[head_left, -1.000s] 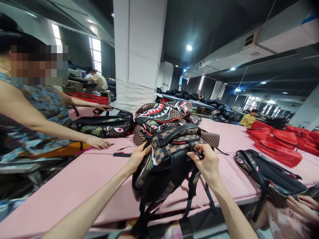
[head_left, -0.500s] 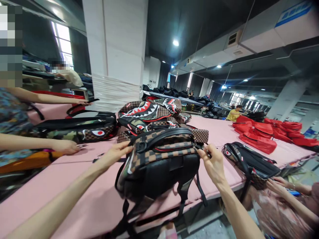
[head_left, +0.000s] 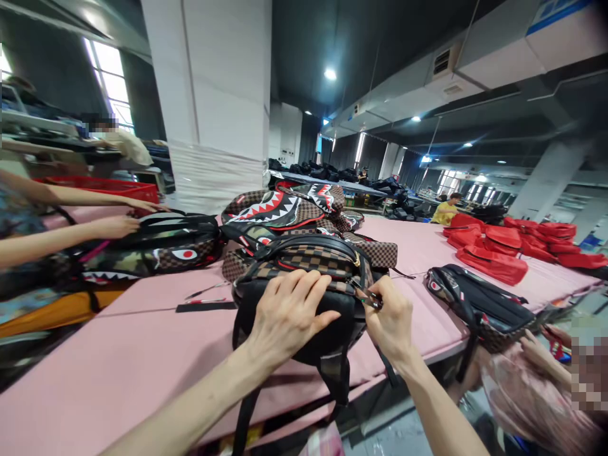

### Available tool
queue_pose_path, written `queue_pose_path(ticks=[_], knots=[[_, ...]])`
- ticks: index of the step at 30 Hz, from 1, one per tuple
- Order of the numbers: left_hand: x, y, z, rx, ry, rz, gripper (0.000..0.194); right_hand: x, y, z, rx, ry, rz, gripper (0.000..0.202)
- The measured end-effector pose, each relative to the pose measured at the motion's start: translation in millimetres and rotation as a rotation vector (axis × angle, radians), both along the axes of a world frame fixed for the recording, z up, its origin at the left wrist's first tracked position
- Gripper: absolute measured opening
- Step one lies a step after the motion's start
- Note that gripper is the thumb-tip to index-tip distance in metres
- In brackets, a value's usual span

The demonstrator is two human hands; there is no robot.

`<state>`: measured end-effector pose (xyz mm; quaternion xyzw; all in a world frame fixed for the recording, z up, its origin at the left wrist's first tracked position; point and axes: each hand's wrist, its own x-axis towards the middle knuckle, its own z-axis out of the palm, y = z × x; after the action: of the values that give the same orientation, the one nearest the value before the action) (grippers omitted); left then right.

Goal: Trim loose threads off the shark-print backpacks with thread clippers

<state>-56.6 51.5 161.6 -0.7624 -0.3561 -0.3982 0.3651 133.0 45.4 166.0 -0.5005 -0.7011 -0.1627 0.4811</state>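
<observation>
A brown-and-black checked backpack point(head_left: 327, 259) with a black panel lies in front of me on the pink-covered table point(head_left: 156, 354). Its carry handle arches along the top and its straps hang over the near edge. My left hand point(head_left: 289, 316) lies flat on the black panel, fingers stretched out and thumb apart. At the right end of the zipper, my right hand point(head_left: 392, 313) is closed around a small dark metal tool point(head_left: 373, 299) that looks like thread snips. Its tip is against the bag by the zipper end; my fingers hide the rest.
Behind the backpack are piled shark-mouth bags point(head_left: 280, 209). A co-worker's hands point(head_left: 118, 225) rest at a camouflage bag point(head_left: 185, 253) on the left. Another black bag point(head_left: 479, 304) lies right, near a second co-worker. Red bags point(head_left: 494, 247) are heaped farther back. A black strip point(head_left: 204, 306) lies on the table.
My left hand has moved from the bag's left top corner onto its front panel. My right hand has come in slightly left and down. The left co-worker's near hand has shifted onto the camouflage bag.
</observation>
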Motion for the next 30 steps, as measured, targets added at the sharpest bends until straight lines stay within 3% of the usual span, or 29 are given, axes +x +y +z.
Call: queue_pose_path(ticks=[5, 7, 9, 13, 15, 19, 23, 26, 30], knots=[[18, -3, 7.6, -0.078, -0.013, -0.122, 0.033, -4, 7, 11.8, 0.011, -0.083, -0.326, 0.008], [24, -8, 7.0, -0.092, -0.024, -0.132, 0.032, -4, 12, 18.7, -0.070, -0.088, -0.347, 0.005], [24, -13, 5.6, -0.076, -0.034, -0.124, 0.031, -1, 17, 26.7, -0.152, -0.041, -0.199, 0.006], [15, -21, 0.9, -0.060, -0.016, -0.100, 0.031, 0, 29, 45.0, -0.189, 0.157, 0.272, 0.022], [12, -24, -4.2, -0.047, -0.045, -0.035, 0.031, -8, 36, 52.3, -0.195, 0.163, 0.404, 0.028], [6, -28, -17.1, 0.038, -0.103, 0.080, 0.035, -29, 44, 56.1, -0.282, 0.179, 0.481, 0.041], [0, -28, -20.8, 0.013, -0.068, 0.158, 0.039, -39, 41, 50.4, -0.262, 0.355, 0.507, 0.035], [-4, -25, -13.2, -0.069, -0.099, 0.180, 0.047, -40, 38, 46.3, -0.259, 0.451, 0.548, 0.030], [-9, -13, 8.9, -0.232, -0.088, 0.149, 0.062, -41, 37, 46.2, -0.244, 0.570, 0.581, 0.030]])
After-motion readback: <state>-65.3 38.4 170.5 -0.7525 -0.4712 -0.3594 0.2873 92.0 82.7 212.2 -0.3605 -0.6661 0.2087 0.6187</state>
